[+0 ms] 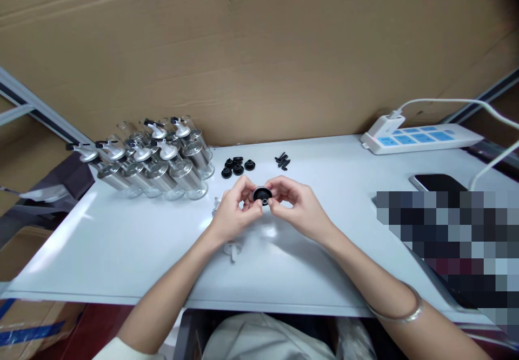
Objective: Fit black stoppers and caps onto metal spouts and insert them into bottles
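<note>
My left hand [234, 208] and my right hand [292, 204] meet over the middle of the white table [121, 241]. Together they pinch a round black rubber stopper [261, 194] with a small hole in it, fingers closed on its edges. Under my left wrist lies a small clear plastic part [232, 250] on the table. Beyond my hands sit several more black stoppers [237, 167] in a loose group and a small pile of short black pins [283, 160].
A cluster of glass bottles with metal pourer tops [156, 160] lies at the back left. A white and blue power strip [421, 137] with a white cable sits back right, a dark phone [438, 182] near it. Cardboard walls the back.
</note>
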{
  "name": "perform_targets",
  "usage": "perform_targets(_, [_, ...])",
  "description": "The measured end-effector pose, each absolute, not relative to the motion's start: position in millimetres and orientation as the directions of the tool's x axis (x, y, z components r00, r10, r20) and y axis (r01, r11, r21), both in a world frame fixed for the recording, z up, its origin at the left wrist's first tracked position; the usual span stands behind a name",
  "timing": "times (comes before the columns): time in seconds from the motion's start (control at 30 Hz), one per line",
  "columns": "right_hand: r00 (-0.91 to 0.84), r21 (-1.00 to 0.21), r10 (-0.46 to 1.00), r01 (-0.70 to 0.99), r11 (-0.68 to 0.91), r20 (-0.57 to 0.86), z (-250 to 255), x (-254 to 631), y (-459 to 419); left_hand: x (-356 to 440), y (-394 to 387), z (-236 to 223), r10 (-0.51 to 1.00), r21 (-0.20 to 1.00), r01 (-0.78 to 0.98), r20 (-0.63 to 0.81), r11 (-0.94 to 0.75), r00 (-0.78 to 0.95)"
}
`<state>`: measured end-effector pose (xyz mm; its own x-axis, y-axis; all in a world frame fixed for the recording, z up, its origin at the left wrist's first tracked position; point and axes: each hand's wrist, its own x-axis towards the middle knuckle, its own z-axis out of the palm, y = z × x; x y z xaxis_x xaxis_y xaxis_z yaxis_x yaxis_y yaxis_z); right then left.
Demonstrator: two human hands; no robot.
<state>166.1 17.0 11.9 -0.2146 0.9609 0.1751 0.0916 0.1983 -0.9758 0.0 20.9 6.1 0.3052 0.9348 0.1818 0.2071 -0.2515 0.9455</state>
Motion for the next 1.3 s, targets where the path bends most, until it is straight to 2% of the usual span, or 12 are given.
perform_targets(0.23, [-0.250, -0.993, 0.961, -0.027, 0.117, 0.120, 11, 168, 20, -2, 22, 1, 0.912, 0.958, 0.078, 0.236, -0.276, 0.335])
perform_targets(0.63, [-0.266, -0.965, 0.934, 0.039, 0.258, 0.239, 6, 174, 22, -2, 24, -5, 0.884, 0.887, 0.212, 0.331, -0.411, 0.329])
perform_targets(0.8, [-0.217, -0.941, 0.917, -0.018, 0.338, 0.334, 5, 174, 25, 0, 28, -7, 0.834, 0.827, 0.196, 0.459, -0.527, 0.305])
perform_targets(0.93, [-0.186, -0.950, 0.933, -0.015, 0.312, 0.309, 3, 173, 25, 1, 29, -7, 0.835, 0.825, 0.174, 0.493, -0.537, 0.243])
perform_targets(1.07, [-0.201, -0.961, 0.942, 0.015, 0.278, 0.269, 4, 174, 26, -1, 29, -6, 0.819, 0.804, 0.190, 0.512, -0.563, 0.261])
perform_targets(1.3, [-0.228, -0.944, 0.934, 0.123, 0.307, 0.274, 4, 178, 28, -3, 30, -5, 0.763, 0.740, 0.209, 0.574, -0.639, 0.296])
